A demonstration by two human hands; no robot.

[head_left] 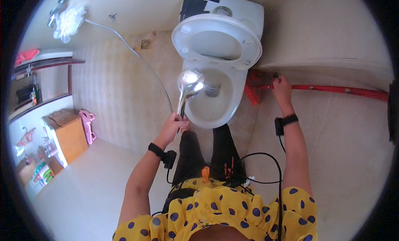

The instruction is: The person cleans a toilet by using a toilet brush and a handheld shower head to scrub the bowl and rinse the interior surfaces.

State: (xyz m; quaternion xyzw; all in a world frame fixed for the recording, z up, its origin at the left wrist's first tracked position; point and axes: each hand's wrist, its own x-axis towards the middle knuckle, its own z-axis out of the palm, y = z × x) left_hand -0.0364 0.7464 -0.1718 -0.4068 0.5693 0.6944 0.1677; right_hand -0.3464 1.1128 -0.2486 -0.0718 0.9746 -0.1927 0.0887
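Observation:
My left hand (173, 125) grips the handle of a chrome shower head (190, 84), held over the bowl of a white toilet (208, 112) whose seat and lid (216, 41) are raised. A grey hose (137, 56) runs from the shower head up to the wall at the upper left. My right hand (282, 89) is closed on the long red handle of a broom (341, 90), with its red bristle head (251, 89) against the floor beside the toilet's right side.
A pink stool (88, 124) and a cardboard box (66, 135) stand at the left beside a shelf with small items. A floor drain (145, 44) lies behind the toilet. A white sponge puff (68, 22) hangs at the upper left.

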